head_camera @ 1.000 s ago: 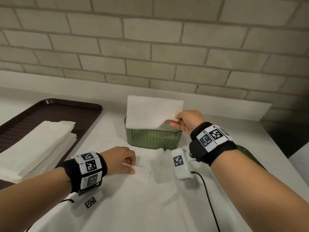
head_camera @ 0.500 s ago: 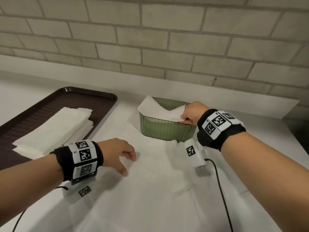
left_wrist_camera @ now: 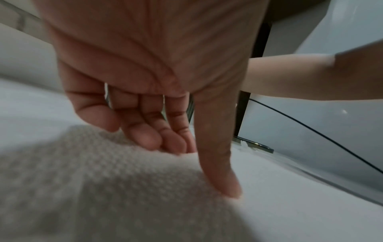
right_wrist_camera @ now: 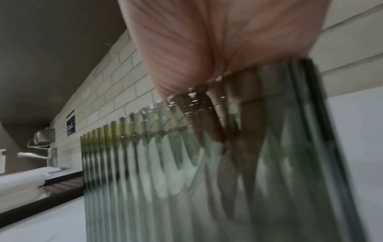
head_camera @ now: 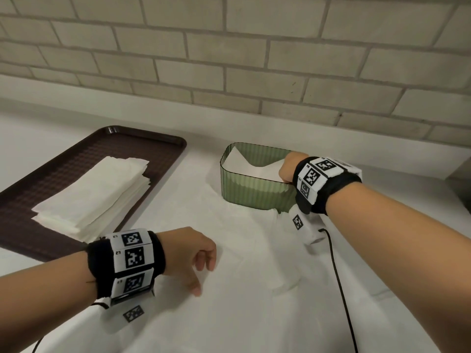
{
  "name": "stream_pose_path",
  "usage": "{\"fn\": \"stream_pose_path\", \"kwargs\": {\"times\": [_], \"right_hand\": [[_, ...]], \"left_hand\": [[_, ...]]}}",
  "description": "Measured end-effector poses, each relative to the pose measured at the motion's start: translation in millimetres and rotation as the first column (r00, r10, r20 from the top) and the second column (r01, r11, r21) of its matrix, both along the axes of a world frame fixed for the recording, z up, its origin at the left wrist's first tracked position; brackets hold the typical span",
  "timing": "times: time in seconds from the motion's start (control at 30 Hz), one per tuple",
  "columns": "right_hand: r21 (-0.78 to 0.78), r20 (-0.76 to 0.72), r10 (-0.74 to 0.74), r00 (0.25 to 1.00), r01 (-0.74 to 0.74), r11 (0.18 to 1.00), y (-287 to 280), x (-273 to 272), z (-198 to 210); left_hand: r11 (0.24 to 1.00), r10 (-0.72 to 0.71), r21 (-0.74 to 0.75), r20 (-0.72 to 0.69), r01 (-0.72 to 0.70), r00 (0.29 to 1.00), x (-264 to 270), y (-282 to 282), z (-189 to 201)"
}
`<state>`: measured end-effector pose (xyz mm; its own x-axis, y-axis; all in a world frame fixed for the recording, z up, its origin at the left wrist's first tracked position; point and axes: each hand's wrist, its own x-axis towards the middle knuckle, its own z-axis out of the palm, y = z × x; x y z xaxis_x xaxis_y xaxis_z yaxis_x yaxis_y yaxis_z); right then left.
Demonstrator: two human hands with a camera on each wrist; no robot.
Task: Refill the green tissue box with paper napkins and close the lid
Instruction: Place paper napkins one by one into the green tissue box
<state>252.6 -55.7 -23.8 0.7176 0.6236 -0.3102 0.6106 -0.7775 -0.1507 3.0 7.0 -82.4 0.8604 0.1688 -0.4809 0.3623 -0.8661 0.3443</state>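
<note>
Nearest the camera, the left hand [head_camera: 190,253] is held low over a white paper sheet [head_camera: 244,263] spread on the counter [head_camera: 38,138]. Its fingers are loosely bent and nothing is gripped; in the left wrist view the tip of the thumb [left_wrist_camera: 230,188] is seen touching the sheet while the other fingers [left_wrist_camera: 145,135] hang curled just above it. One sheet is spread there, creased in places.

To the left, one dark brown tray [head_camera: 142,146] is set on the counter, and one stack of white napkins [head_camera: 94,192] is laid on it. How many napkins are in the stack cannot be counted.

Further back, one green ribbed box [head_camera: 254,192] is stood on the far edge of the sheet, its top open. White napkins [head_camera: 244,164] are seen inside it, their upper edges bent over below the rim. The right hand [head_camera: 289,166] is dipped into the right end of the box, and its fingers [right_wrist_camera: 209,117] are seen blurred through the ribbed wall [right_wrist_camera: 145,180]. Whether a napkin is pinched or merely pressed down cannot be told.

One black cable [head_camera: 339,273] is trailed from the right wrist across the sheet.
</note>
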Motion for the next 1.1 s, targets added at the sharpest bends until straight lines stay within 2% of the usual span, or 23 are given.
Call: {"fn": "stream_pose_path", "kwargs": {"times": [0.07,0.1,0.2,0.3,0.5,0.57,0.6,0.67,0.7,0.73,0.77,0.83,0.9,0.93,0.97,1.07,1.1], "right_hand": [[0.092,-0.017,-0.001,1.000,0.003,0.996,-5,-3,4],[0.073,-0.002,0.009,1.000,-0.009,0.997,-6,-2,7],[-0.121,0.056,0.026,0.998,-0.019,0.992,1,-7,18],[-0.166,0.154,0.086,0.984,-0.060,0.984,-3,-8,28],[-0.047,0.287,0.178,0.941,-0.172,0.984,-4,-8,35],[-0.048,0.250,0.201,0.947,-0.196,0.980,-2,-6,38],[-0.076,0.214,0.219,0.952,-0.207,0.975,-2,-3,39],[-0.029,0.107,0.204,0.973,-0.202,0.979,-1,6,37],[0.060,-0.005,0.172,0.985,-0.171,0.983,-3,8,39],[0.218,-0.164,0.145,0.976,-0.108,0.970,-6,9,41],[0.374,-0.327,0.132,0.936,0.000,0.927,-10,7,45],[0.527,-0.600,0.189,0.777,0.206,0.825,-19,9,54],[0.554,-0.731,0.286,0.620,0.293,0.779,-29,15,61],[0.561,-0.740,0.308,0.598,0.295,0.773,-34,17,64],[0.574,-0.722,0.311,0.618,0.285,0.768,-38,18,65],[0.644,-0.542,0.220,0.811,0.232,0.729,-41,29,53],[0.654,-0.485,0.184,0.855,0.215,0.726,-40,34,46]], "left_hand": [[0.998,-0.021,0.065,0.000,0.021,1.000,1,0,0],[0.996,-0.021,0.085,-0.006,0.021,1.000,1,0,0],[0.995,-0.020,0.095,-0.028,0.023,0.999,2,-1,2],[0.996,-0.009,0.089,-0.033,0.012,0.999,6,-1,11],[0.998,0.056,-0.005,0.099,-0.056,0.994,14,10,57],[0.995,0.098,-0.033,0.192,-0.093,0.977,20,18,79],[0.992,0.126,-0.043,0.239,-0.119,0.963,25,24,89],[0.979,0.204,-0.088,0.318,-0.185,0.926,37,39,107],[0.967,0.251,-0.133,0.349,-0.218,0.903,46,48,113],[0.952,0.296,-0.185,0.372,-0.243,0.880,55,56,117],[0.936,0.341,-0.228,0.387,-0.270,0.857,65,63,120],[0.893,0.440,-0.287,0.389,-0.347,0.809,87,75,121],[0.861,0.504,-0.293,0.387,-0.415,0.772,109,82,118],[0.857,0.515,-0.268,0.391,-0.441,0.763,120,83,115],[0.855,0.519,-0.241,0.395,-0.460,0.758,130,83,112],[0.872,0.483,-0.147,0.408,-0.466,0.775,155,78,104],[0.881,0.464,-0.118,0.410,-0.458,0.785,162,75,101]]}}
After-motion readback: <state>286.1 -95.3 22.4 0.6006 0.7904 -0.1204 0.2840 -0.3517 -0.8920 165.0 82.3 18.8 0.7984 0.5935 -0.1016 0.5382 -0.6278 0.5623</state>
